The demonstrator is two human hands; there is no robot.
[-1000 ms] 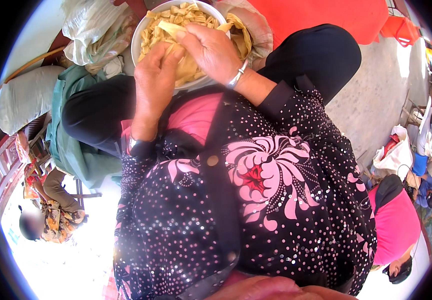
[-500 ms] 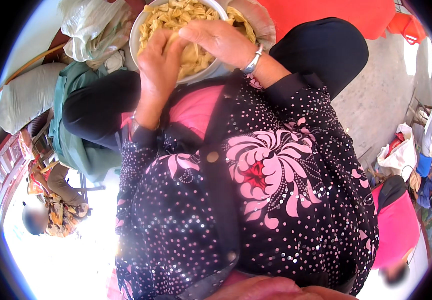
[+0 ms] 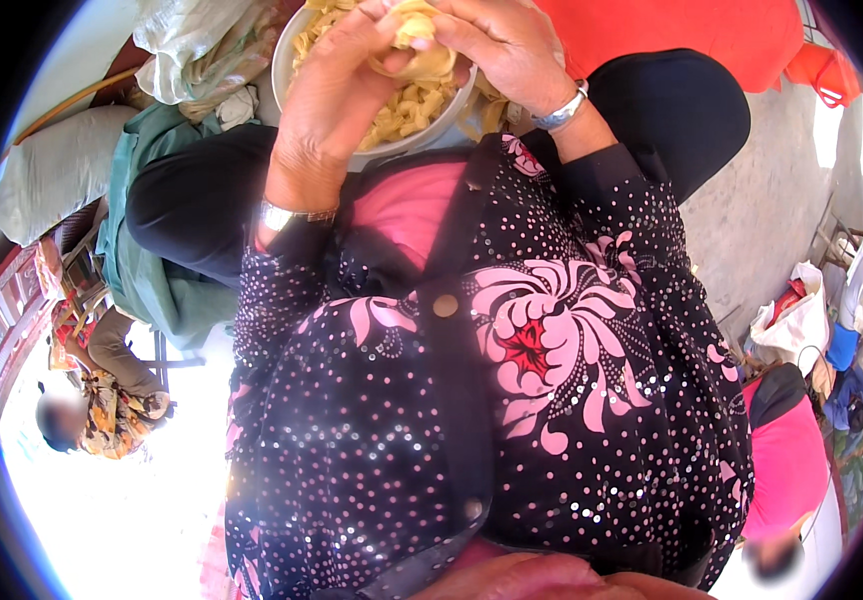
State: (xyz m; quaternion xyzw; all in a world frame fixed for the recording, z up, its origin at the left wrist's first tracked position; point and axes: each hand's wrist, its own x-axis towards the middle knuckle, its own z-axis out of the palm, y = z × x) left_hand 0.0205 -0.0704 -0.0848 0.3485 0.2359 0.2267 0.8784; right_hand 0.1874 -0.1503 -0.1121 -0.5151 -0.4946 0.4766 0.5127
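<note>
A white bowl (image 3: 384, 153) at the top, between my knees, holds many pale yellow folded pieces (image 3: 402, 122) that look like knotted tofu skin. Above it, both hands grip one soft yellow strip (image 3: 416, 24), bent into a loop. My left hand (image 3: 327, 105) has its fingers closed on the strip's left side. From the other side my right hand (image 3: 512, 58) pinches it between thumb and fingers. The upper fingertips are partly cut off by the picture's edge. Each wrist wears a silver-coloured bracelet.
Red sheeting (image 3: 652, 40) spreads beyond my right knee, with a red basket (image 3: 824, 74) past it. Clear plastic bags (image 3: 202, 45), a grey sack (image 3: 57, 185) and green cloth (image 3: 157, 270) lie at left. One person (image 3: 117, 405) sits at far left, another (image 3: 787, 460) at right.
Both hands have moved up and forward over the bowl. The strip, mostly hidden behind the fingers before, now shows as a loop between them.
</note>
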